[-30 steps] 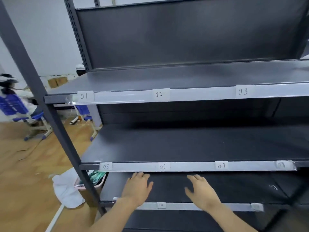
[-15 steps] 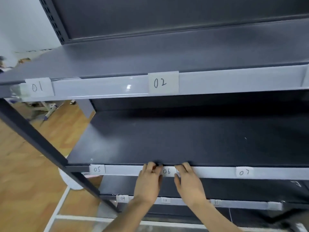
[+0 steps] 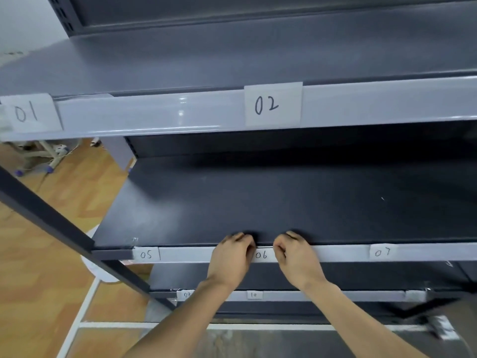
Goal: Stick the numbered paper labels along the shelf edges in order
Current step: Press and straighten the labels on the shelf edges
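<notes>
White paper labels with handwritten numbers sit on the grey shelf edges. Labels 01 (image 3: 25, 113) and 02 (image 3: 267, 105) are on the upper edge (image 3: 154, 115). Labels 05 (image 3: 146, 254), 06 (image 3: 261, 255) and 07 (image 3: 382, 252) are on the middle edge (image 3: 185, 254). Labels 09 (image 3: 186, 295) and 10 (image 3: 254, 295) are on the lower edge (image 3: 335, 295). My left hand (image 3: 231, 257) and my right hand (image 3: 296, 257) flank label 06, fingers curled over the shelf lip, fingertips pinching its left and right sides.
A dark slanting upright post (image 3: 51, 223) crosses the left side in front of the shelves. Wooden floor (image 3: 38, 280) lies to the left, with a white metal frame (image 3: 85, 306) on it. Chair legs (image 3: 38, 151) stand behind the upper shelf's left end.
Both hands rose from the lower shelf to the middle shelf edge, closing in on label 06. Their fingers have curled tighter since half a second ago. The view moved closer.
</notes>
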